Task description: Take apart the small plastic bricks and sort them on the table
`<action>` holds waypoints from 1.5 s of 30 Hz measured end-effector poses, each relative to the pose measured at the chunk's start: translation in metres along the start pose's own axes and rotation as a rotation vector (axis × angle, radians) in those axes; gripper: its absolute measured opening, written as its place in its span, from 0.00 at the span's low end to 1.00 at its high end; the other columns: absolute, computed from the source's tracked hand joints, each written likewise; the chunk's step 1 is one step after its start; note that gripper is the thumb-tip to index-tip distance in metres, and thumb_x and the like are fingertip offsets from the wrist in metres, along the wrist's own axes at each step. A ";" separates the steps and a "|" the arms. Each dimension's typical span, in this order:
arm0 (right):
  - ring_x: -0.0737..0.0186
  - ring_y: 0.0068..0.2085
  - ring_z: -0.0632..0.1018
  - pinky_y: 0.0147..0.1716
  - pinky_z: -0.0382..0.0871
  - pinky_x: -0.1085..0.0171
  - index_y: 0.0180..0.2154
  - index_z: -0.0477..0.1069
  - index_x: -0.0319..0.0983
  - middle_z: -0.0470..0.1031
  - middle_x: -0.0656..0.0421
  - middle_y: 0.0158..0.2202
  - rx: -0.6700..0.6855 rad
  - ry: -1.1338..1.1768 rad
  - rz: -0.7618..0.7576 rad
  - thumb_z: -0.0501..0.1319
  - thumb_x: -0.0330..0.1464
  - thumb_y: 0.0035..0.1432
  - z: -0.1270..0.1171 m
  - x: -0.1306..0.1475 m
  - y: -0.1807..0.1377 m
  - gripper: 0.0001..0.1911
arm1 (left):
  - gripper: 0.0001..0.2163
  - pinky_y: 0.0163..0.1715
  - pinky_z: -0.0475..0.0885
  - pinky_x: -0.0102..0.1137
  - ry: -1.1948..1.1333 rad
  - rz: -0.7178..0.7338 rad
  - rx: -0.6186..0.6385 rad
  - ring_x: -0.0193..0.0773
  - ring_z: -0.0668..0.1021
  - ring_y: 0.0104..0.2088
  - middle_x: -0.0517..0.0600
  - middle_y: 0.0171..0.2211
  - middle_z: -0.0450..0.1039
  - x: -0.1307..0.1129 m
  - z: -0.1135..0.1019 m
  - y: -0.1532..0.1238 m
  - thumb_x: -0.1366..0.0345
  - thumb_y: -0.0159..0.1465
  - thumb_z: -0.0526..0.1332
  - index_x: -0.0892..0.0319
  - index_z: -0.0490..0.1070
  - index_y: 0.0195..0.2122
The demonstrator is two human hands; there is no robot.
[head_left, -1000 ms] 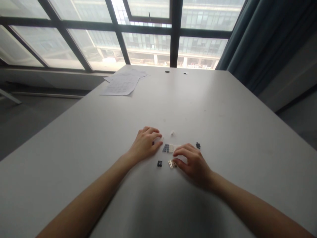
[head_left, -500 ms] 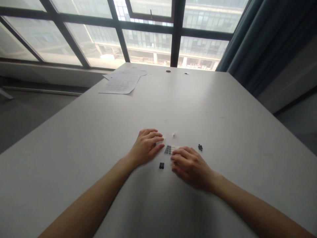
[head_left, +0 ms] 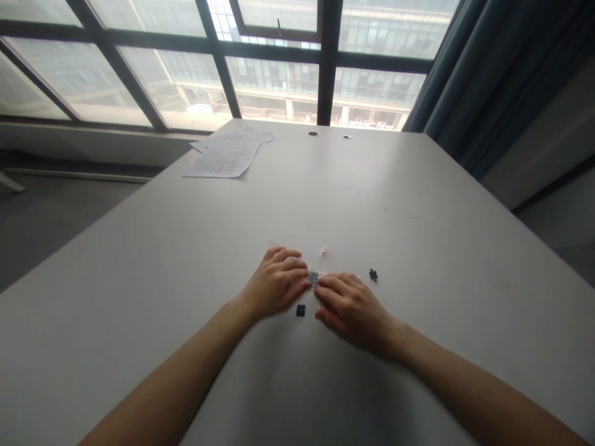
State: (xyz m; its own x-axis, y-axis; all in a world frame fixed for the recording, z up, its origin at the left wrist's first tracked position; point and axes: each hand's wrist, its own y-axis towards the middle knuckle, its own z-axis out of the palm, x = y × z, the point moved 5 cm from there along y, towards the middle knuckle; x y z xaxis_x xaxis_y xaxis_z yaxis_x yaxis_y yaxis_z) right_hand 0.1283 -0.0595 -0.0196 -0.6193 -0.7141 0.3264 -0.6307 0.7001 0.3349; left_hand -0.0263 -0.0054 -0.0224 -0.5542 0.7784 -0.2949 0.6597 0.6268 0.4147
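The left hand point(head_left: 277, 282) and right hand point(head_left: 351, 305) are hiding most of the grey plate point(head_left: 314, 276); the bottom edge is cutting off both forearms.

My left hand point(head_left: 279, 282) and right hand point(head_left: 351, 305) meet at the grey plate point(head_left: 314, 277). A dark brick point(head_left: 300, 310) lies just beside it.

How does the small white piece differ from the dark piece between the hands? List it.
Colour: the white piece is pale; the dark piece is nearly black. Place: the white piece lies beyond the fingertips; the dark piece lies on the near side, in the gap between left hand and right hand. Both are small, loose on the table, held by neither hand.
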 end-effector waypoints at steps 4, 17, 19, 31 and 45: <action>0.53 0.48 0.73 0.50 0.65 0.54 0.42 0.70 0.38 0.74 0.50 0.45 -0.001 0.016 0.008 0.59 0.36 0.62 0.001 -0.001 -0.001 0.09 | 0.08 0.54 0.59 0.42 0.011 0.039 0.011 0.44 0.73 0.49 0.51 0.40 0.78 -0.005 0.000 0.001 0.61 0.63 0.59 0.55 0.76 0.40; 0.54 0.48 0.71 0.50 0.66 0.55 0.44 0.71 0.38 0.73 0.52 0.48 -0.008 0.065 0.048 0.58 0.35 0.62 0.001 -0.003 -0.002 0.10 | 0.09 0.53 0.60 0.41 0.015 0.056 0.052 0.44 0.72 0.49 0.51 0.42 0.77 -0.007 0.002 0.001 0.60 0.64 0.58 0.54 0.75 0.40; 0.54 0.48 0.71 0.50 0.66 0.55 0.45 0.71 0.38 0.73 0.52 0.49 -0.008 0.073 0.053 0.58 0.34 0.62 0.001 -0.004 -0.002 0.11 | 0.09 0.53 0.60 0.41 0.006 0.059 0.050 0.44 0.73 0.48 0.51 0.41 0.77 -0.007 0.001 0.001 0.60 0.64 0.58 0.55 0.75 0.40; 0.55 0.49 0.71 0.49 0.66 0.55 0.48 0.70 0.40 0.72 0.54 0.50 -0.036 0.111 0.068 0.59 0.33 0.61 0.002 -0.006 -0.004 0.13 | 0.08 0.50 0.62 0.40 0.018 0.091 0.014 0.43 0.73 0.47 0.51 0.40 0.76 -0.008 0.002 0.002 0.60 0.64 0.59 0.56 0.74 0.40; 0.56 0.45 0.73 0.47 0.69 0.56 0.43 0.71 0.40 0.74 0.54 0.44 -0.146 0.221 0.088 0.60 0.31 0.60 -0.001 -0.016 -0.005 0.08 | 0.08 0.50 0.63 0.39 0.035 0.082 0.020 0.42 0.73 0.47 0.50 0.40 0.76 -0.006 0.006 -0.001 0.60 0.65 0.58 0.56 0.74 0.40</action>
State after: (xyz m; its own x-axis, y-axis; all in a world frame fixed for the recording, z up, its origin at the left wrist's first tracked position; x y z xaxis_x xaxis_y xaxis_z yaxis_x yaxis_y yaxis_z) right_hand 0.1422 -0.0515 -0.0258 -0.5414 -0.6446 0.5398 -0.4952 0.7633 0.4149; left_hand -0.0206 -0.0103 -0.0260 -0.5154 0.8255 -0.2302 0.7130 0.5621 0.4191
